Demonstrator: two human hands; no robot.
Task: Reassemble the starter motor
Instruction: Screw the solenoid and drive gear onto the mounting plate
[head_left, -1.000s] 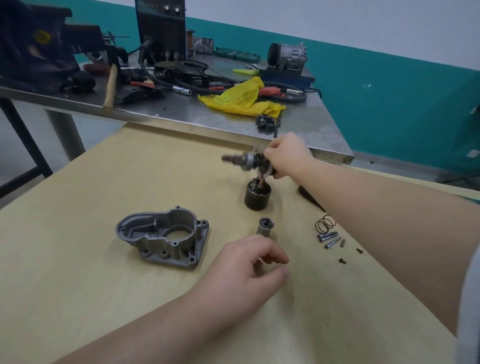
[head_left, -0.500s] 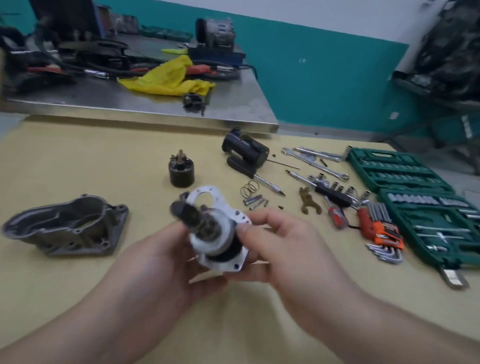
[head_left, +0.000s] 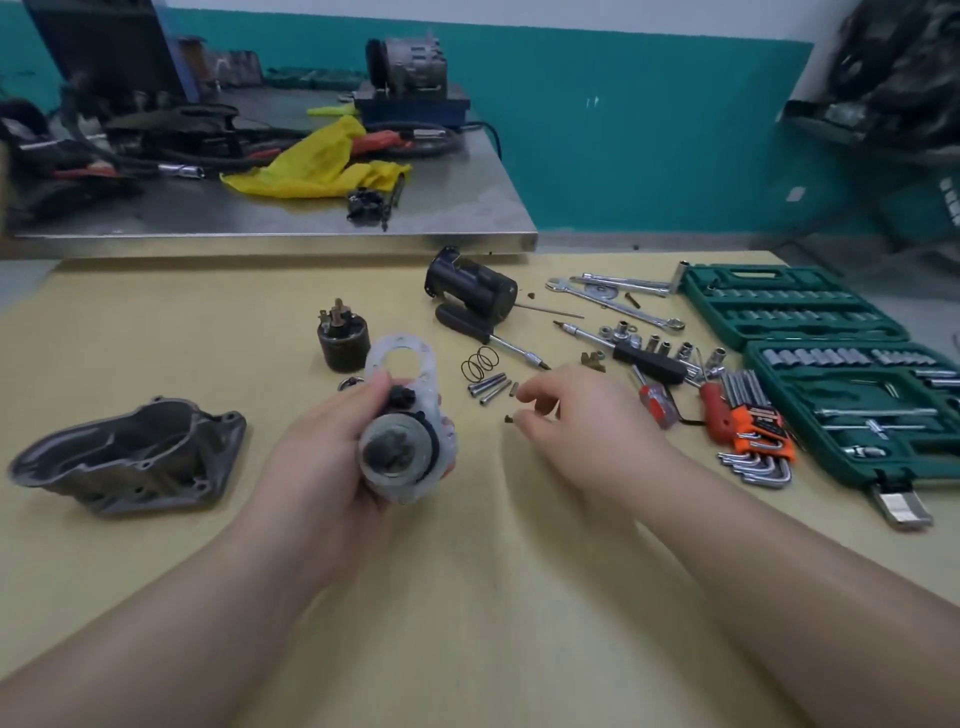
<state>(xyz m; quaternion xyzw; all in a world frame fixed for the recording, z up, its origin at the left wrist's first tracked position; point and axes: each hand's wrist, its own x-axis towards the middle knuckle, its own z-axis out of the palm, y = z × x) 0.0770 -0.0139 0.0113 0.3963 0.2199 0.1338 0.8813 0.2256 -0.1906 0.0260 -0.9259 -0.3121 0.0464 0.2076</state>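
White end plate with geared core (head_left: 402, 441) held above table; grey nose housing (head_left: 130, 457) lying at left.

A dull grey cast-metal housing (head_left: 130, 457) lies on a matt, pale wooden bench (head_left: 467, 597), near a matt black motor body (head_left: 475, 291) and bright chromed wrenches (head_left: 623, 301). Behind, a brushed steel bench (head_left: 457, 218) carries a crumpled yellow cloth (head_left: 317, 166). Sockets sit in a green plastic case (head_left: 810, 312).
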